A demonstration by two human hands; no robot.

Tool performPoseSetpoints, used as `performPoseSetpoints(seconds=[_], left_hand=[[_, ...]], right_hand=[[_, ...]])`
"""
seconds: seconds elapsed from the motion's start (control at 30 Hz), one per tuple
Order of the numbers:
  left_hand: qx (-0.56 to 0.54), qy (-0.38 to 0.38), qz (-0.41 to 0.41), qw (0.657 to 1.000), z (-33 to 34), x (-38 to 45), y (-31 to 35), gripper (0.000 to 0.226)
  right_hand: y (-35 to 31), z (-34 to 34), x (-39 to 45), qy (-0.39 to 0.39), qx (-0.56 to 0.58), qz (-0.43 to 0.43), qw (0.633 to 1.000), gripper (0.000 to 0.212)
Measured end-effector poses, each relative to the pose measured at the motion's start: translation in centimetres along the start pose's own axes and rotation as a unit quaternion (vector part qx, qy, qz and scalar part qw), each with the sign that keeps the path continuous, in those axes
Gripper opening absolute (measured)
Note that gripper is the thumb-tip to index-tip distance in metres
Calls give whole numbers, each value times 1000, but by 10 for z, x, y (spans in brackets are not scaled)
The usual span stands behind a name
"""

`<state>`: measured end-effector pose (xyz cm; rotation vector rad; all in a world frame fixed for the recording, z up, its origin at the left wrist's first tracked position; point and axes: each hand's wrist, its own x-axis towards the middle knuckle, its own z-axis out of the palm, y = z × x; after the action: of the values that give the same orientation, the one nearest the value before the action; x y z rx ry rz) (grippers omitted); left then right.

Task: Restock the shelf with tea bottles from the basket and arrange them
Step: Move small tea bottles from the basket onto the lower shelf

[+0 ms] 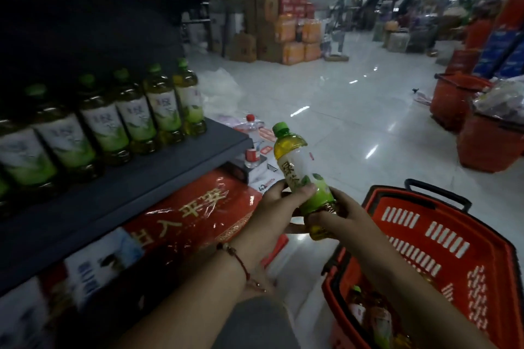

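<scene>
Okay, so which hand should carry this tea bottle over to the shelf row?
Probably the left hand. It already grips the tea bottle on the side facing the shelf, where the bottle row stands. The right hand holds the bottle's base nearer the red basket, so it would have to cross over.

Seven shelved bottles (133,119), one held bottle (300,167)

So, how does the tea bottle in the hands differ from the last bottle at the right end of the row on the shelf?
The held tea bottle is gripped low down by the left hand and the right hand; the end shelf bottle stands untouched on the shelf. The held bottle is in the air between shelf and basket; the end shelf bottle closes a row. Both have green caps, yellow-green tea and white-green labels.
</scene>
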<state>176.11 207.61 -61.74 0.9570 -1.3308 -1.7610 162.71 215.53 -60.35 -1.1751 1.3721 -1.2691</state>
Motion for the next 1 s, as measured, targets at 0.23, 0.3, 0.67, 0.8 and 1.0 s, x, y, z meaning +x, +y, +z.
performPoseSetpoints(seconds=[0.23, 0.3, 0.67, 0.8, 1.0], left_hand=[[7, 82, 73, 994, -85, -49, 45, 40], [27, 112, 86, 990, -113, -71, 60, 48], [40, 301, 115, 946, -252, -196, 63, 25], [60, 369, 154, 914, -283, -235, 48, 40], [124, 449, 197, 863, -319, -296, 50, 54]], right_hand=[[-28, 67, 25, -162, 90, 28, 982, 39], [-35, 94, 28, -217, 168, 64, 960, 43], [-35, 283, 23, -359, 73, 76, 927, 73], [-17, 338, 6, -383, -4, -2, 924, 65], [-25, 422, -16, -424, 17, -36, 905, 47]])
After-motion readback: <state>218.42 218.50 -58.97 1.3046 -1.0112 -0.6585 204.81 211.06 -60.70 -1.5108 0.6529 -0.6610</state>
